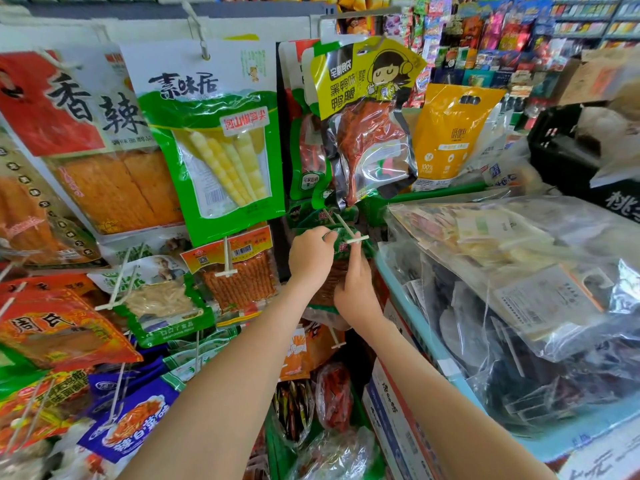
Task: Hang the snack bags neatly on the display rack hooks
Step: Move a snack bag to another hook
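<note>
A green snack bag (341, 271) with brown strips inside sits at the tip of a white rack hook (349, 233) in the middle of the view. My left hand (310, 256) grips the bag's top left corner. My right hand (356, 289) holds its right side, with fingers up by the hook's white end bar. Just above hangs a yellow and black duck leg bag (367, 116). Further left hang a green bamboo shoot bag (214, 140) and a red spicy strip bag (69, 133).
Several more snack bags hang on white hooks at the lower left (159, 299). A clear plastic sack of packets (519, 289) fills a light blue crate at the right. A cardboard box (394, 427) stands below it. Stocked shelves run along the back right.
</note>
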`<state>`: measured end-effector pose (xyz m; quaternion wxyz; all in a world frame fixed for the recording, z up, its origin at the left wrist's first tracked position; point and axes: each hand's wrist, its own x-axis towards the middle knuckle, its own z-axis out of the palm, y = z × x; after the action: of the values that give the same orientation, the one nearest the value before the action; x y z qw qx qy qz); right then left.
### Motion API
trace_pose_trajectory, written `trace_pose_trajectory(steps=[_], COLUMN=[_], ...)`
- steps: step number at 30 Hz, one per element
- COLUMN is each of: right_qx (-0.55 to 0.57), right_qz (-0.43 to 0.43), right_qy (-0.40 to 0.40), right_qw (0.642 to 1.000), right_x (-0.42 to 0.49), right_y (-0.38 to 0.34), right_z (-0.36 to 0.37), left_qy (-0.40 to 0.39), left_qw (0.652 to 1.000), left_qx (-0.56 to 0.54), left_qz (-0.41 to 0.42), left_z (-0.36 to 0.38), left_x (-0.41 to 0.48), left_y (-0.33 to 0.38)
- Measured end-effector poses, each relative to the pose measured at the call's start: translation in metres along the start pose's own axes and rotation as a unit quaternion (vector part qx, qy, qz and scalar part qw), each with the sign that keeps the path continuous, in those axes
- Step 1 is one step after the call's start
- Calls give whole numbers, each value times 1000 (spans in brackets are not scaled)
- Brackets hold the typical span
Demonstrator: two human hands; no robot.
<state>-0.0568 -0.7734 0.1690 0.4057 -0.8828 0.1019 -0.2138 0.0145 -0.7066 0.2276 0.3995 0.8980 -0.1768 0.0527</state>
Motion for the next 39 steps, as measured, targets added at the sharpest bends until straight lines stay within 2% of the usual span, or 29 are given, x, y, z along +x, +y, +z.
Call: trace_pose_trajectory(steps=[2, 4, 6, 9, 12, 15, 18, 21, 23, 28, 32, 35, 39], right_qx=[4, -25, -41, -37, -27, -30, -25, -52, -81, -133, -142, -130, -146], right_qz=[28, 24, 23, 28, 32, 48, 70, 89, 97, 119, 118, 169, 195], right_qy=[-7, -3, -5, -9, -15, -23, -49, -71, -84, -169, -233, -239, -294], right_qw=[1000, 999, 999, 999, 999, 998, 996, 992, 988, 969, 955, 947, 924], right_x=[10, 19, 28, 39, 53, 61, 54, 32, 15, -40, -94, -141, -204], right_y=[5, 11, 16, 15, 12, 10, 14, 23, 27, 30, 13, -8, -45], right_z=[2, 7, 14, 25, 31, 34, 36, 45, 54, 99, 143, 185, 253], left_qy=[7, 38, 81, 75, 47, 69, 13, -36, -70, -144, -192, -208, -217], left_qw=[1000, 994, 969, 956, 970, 991, 991, 988, 987, 981, 974, 970, 965], left_qx=[3, 91, 211, 269, 236, 95, 56, 79, 57, 28, 44, 31, 18], left_qz=[1, 43, 99, 94, 38, -66, -124, -127, -130, -124, -112, -122, -149], left_z=[2, 4, 5, 2, -2, -6, -6, -4, -1, -14, -40, -69, -110], left_x=[4, 7, 9, 10, 16, 18, 9, -14, -32, -87, -140, -183, -243], left_y=[-3, -9, -17, -32, -46, -55, -70, -85, -98, -144, -201, -250, -325])
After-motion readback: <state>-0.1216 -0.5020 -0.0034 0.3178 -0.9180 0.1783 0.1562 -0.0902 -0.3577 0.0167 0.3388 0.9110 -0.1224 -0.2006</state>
